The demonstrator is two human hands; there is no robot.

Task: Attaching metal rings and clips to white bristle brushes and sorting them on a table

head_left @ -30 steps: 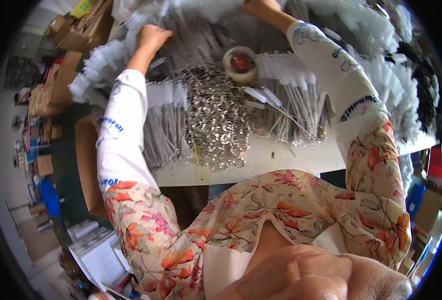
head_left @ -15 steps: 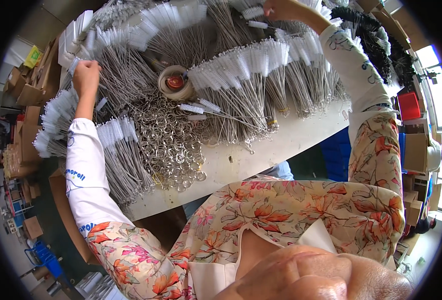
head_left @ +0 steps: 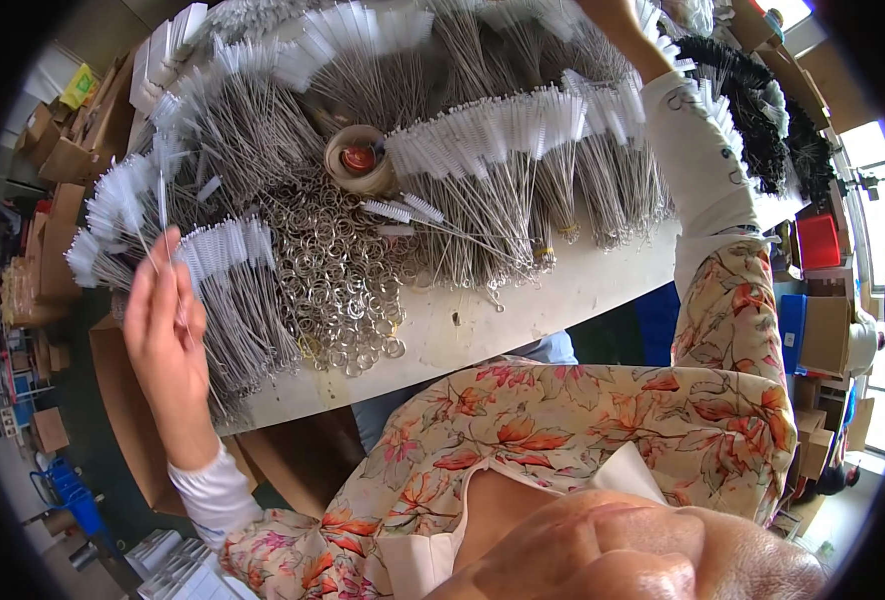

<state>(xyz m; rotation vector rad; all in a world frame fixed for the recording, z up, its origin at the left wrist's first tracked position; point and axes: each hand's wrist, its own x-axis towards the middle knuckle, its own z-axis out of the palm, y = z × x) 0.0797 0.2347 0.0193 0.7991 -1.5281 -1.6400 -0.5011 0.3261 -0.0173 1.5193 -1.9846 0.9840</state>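
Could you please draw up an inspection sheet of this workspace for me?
Surface: white tabletop, with a small dark mark near its front edge.
Job's things: bundled white-bristled wire brushes in rows; metal rings heaped between bundles.
Clutter: tape roll with a red round item inside; a few loose brushes lying askew beside the rings.
Left hand: pinching a single brush by its stem.
Right hand: cut off by the top edge; grip cannot be told.
Cables: nothing seen.
Surroundings: cardboard boxes, red bin.
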